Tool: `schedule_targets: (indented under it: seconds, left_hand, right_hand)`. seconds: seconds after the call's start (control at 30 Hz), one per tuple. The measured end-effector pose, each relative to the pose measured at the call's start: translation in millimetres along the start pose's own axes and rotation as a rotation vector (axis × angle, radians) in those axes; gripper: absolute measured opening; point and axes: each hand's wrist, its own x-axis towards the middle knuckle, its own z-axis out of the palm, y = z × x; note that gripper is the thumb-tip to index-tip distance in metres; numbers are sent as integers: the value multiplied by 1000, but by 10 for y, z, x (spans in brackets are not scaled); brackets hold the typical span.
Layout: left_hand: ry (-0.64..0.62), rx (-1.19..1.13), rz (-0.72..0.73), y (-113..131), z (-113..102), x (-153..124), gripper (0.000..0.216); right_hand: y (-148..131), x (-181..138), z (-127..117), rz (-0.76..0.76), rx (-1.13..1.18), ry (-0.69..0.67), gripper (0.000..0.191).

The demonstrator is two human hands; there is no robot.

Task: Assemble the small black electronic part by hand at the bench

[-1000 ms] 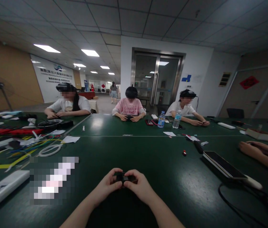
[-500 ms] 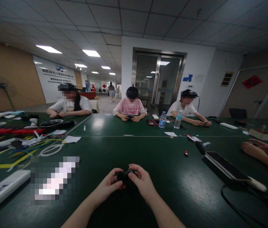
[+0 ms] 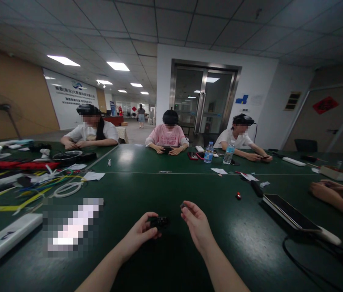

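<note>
Held just above the dark green table (image 3: 171, 190), a small black device (image 3: 160, 221) sits in my left hand (image 3: 143, 233), with the thumb and fingers closed around its left end. Its exact kind is too dark and small to make out. My right hand (image 3: 196, 223) is apart from it, to the right. Between that hand's thumb and fingertips is a small dark piece (image 3: 183, 205), pinched at its edge; what it is cannot be told.
A phone (image 3: 291, 211) and a black cable (image 3: 299, 259) lie at right. A small red object (image 3: 238, 196) is on the table ahead. At left are a white bar (image 3: 9, 243), a blurred bright patch and coiled white cable (image 3: 67, 189). Co-workers sit across and at right, beyond water bottles (image 3: 229, 152).
My right hand has drawn away from the black device, up and to the right, with a small dark piece in its fingertips. My left hand still holds the device.
</note>
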Motion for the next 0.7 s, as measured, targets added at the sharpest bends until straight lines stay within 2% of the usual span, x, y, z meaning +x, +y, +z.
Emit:
schedule_targets:
  seconds: [0.33, 0.57, 0.7]
  left_hand:
    - [-13, 1, -23, 81, 36, -19, 42]
    - [-25, -2, -25, 50, 26, -6, 45]
    - [-21, -3, -13, 50, 45, -1, 47]
  right_hand:
    - [-46, 65, -173, -57, 122, 33, 33]
    - [-75, 34, -118, -6, 260, 40, 33]
    - [-30, 17, -68, 20, 247, 2, 34]
